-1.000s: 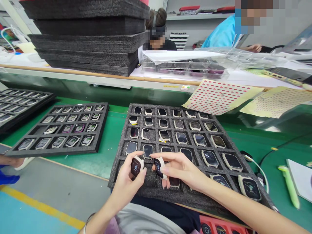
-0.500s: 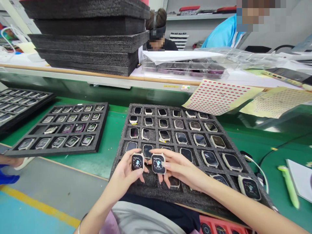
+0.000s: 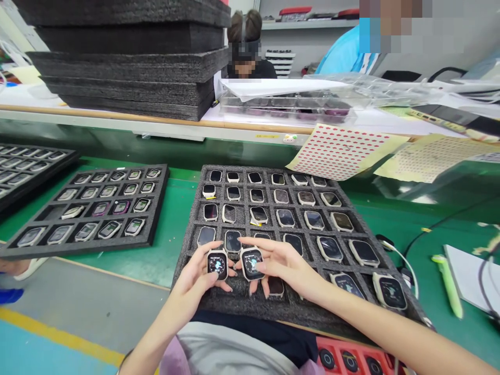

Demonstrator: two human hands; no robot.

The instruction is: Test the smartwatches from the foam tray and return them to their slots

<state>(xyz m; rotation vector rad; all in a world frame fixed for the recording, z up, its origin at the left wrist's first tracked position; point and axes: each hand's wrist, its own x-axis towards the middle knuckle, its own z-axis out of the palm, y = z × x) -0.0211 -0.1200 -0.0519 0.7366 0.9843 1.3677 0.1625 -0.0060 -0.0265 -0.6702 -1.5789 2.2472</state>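
My left hand (image 3: pixel 199 278) grips a smartwatch case (image 3: pixel 217 264) by its sides, its lit screen facing me with a clock face. Beside it, my right hand (image 3: pixel 287 264) holds a second smartwatch case (image 3: pixel 252 256), also lit with a similar face, the thumb on its screen. Neither watch has a strap. Both are held close together above the front of a black foam tray (image 3: pixel 234 307), whose pockets hold several watch cases with mostly dark screens. One lit watch (image 3: pixel 390 291) lies in the tray's right front pocket. My forearms hide part of the tray.
Another foam tray of watches (image 3: pixel 152 229) lies to the left, with a further one (image 3: pixel 42 166) beyond. Stacked black foam (image 3: pixel 128 67) stands on the shelf. Sticker sheets (image 3: pixel 347 151) hang over its edge. A red tray (image 3: pixel 339 359) is near my lap. Two people are opposite.
The camera view has shifted slightly. The left watch's screen now faces me more fully, and my left thumb has slid lower on it. Both hands still hold their watches.
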